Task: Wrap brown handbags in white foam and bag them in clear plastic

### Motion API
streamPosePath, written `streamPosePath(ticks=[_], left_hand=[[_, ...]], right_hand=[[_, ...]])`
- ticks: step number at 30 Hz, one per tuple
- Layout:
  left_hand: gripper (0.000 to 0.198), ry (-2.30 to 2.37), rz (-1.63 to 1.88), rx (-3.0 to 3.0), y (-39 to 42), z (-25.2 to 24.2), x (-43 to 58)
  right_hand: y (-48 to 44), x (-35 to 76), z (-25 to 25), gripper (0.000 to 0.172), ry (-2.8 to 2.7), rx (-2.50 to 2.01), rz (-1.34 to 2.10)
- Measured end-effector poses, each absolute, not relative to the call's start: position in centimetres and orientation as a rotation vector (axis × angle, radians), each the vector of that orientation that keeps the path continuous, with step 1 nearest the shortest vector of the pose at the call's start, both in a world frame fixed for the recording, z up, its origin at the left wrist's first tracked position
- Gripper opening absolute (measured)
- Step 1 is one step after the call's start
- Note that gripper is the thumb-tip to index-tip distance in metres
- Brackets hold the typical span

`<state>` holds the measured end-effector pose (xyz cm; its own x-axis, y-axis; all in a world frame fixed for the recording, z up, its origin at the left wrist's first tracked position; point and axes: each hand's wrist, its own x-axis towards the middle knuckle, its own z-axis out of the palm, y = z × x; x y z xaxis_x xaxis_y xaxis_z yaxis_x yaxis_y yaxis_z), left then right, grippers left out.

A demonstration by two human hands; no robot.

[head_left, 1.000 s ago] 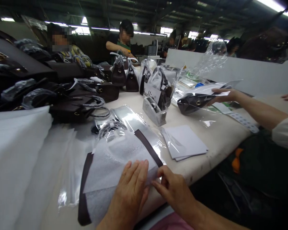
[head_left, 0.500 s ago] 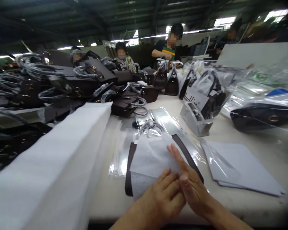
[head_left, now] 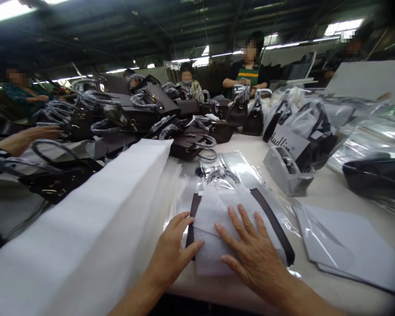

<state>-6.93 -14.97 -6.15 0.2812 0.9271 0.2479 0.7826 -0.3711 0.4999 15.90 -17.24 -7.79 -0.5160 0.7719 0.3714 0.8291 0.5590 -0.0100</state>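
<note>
A dark brown bag [head_left: 272, 220] lies flat on the white table [head_left: 329, 193] in front of me, mostly covered by a sheet of white foam wrap [head_left: 217, 210]. My right hand [head_left: 250, 252] lies flat and open on the foam wrap, fingers spread, pressing it down. My left hand [head_left: 173, 252] is open too, its fingers stretched out at the left edge of the bag and wrap. The bag's handle, wrapped in clear film [head_left: 222, 175], sticks out at the far end.
A tall stack of white foam sheets [head_left: 85, 228] runs along my left. Many dark bags [head_left: 187, 142] with wrapped handles pile up beyond. A tape dispenser [head_left: 286, 171], flat white bags [head_left: 345, 241] and a bagged dark purse [head_left: 375, 175] lie to the right. Other people work across the table; someone's hand [head_left: 36, 134] reaches in at far left.
My head has turned left, so the scene has shifted right. My hands, close together before, have spread apart: the right now lies flat on the foam wrap, the left at its left edge.
</note>
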Motion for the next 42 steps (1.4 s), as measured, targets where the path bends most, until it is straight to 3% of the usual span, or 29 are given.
streamPosePath(ticks=[5, 12, 23, 27, 33, 42], left_hand=[[0.026, 1.595, 0.868, 1.917, -16.2, -6.2, -5.8], [0.010, 1.595, 0.875, 1.630, -15.0, -5.9, -5.2], [0.010, 1.470, 0.994, 1.734, -11.8, -6.2, -4.6], [0.011, 1.438, 0.968, 1.687, -11.2, -6.6, -4.9], [0.010, 1.439, 0.921, 1.620, -10.6, -6.6, -5.2], [0.007, 1.506, 0.967, 1.505, -10.8, -7.3, -4.5]], right_hand=[[-15.9, 14.7, -6.6, 0.026, -2.392, -1.204, -0.216], [-13.4, 12.3, -6.5, 0.018, -2.461, -1.028, -0.240], [-13.6, 13.3, -7.3, 0.024, -2.205, -0.802, 0.035], [-12.8, 12.0, -7.2, 0.045, -2.276, -1.097, -0.096], [-11.4, 10.9, -7.2, 0.027, -2.372, -1.075, -0.266], [-12.8, 12.7, -7.5, 0.035, -2.396, -0.669, -0.285]])
